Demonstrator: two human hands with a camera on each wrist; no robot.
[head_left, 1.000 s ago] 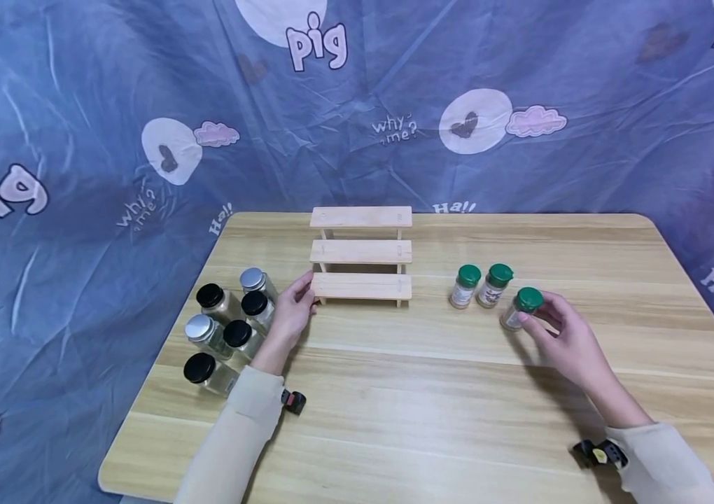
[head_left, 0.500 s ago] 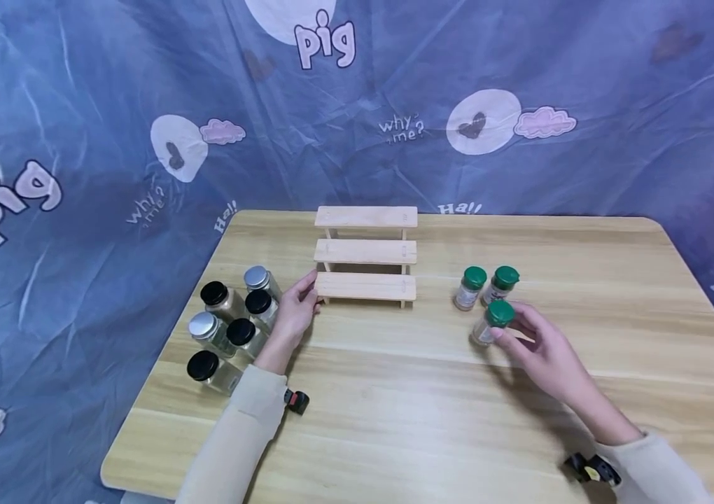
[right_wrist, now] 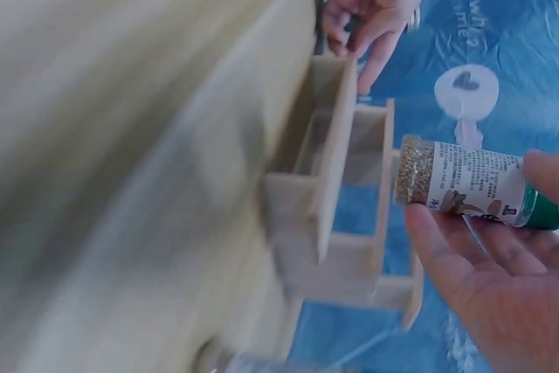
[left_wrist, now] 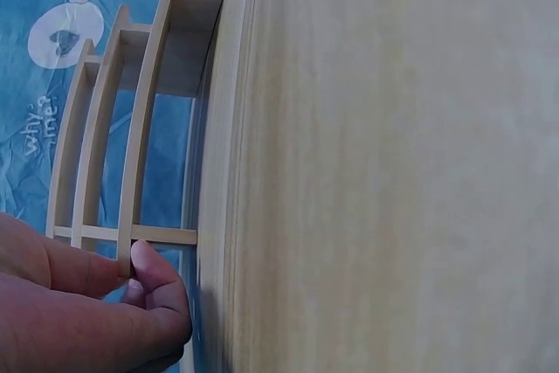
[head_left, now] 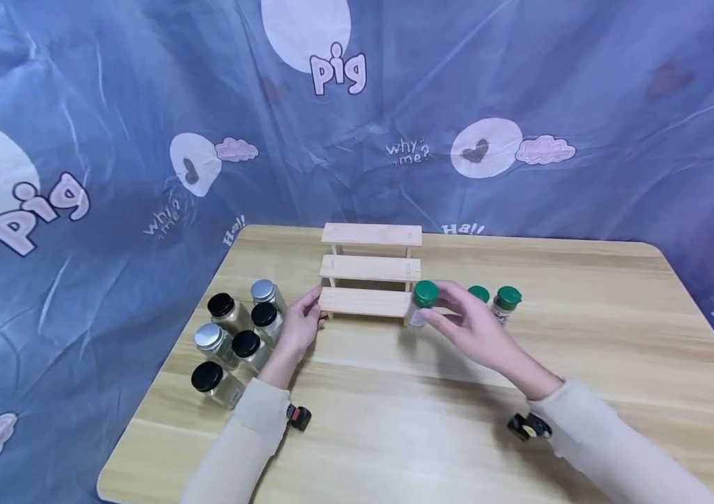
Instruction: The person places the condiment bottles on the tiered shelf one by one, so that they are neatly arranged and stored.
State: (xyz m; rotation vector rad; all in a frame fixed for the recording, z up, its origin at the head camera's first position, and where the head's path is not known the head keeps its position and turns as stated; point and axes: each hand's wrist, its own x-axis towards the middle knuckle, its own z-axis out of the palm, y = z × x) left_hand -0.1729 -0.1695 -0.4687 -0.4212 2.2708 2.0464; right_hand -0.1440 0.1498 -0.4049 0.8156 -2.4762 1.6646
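Observation:
A three-step wooden rack [head_left: 369, 268] stands at the middle back of the table. My left hand [head_left: 300, 323] pinches the left end of its lowest step between thumb and fingers, plain in the left wrist view. In my right hand [head_left: 479, 332] is a green-capped spice jar [head_left: 423, 301], held at the right end of the lowest step. The right wrist view shows the jar's white label [right_wrist: 476, 183] and small tan grains in its clear bottom, raised off the table. Two more green-capped jars [head_left: 507, 302] stand behind the right hand, one partly hidden by it.
Several larger jars with black or silver lids [head_left: 246, 343] stand grouped left of the left forearm. A blue printed cloth [head_left: 395, 105] hangs behind the table [head_left: 395, 434] and along its left side.
My right hand has carried the green-capped jar leftward, from beside the other two green-capped jars to the rack's right end. The left hand keeps its grip on the rack. The head view has tilted slightly.

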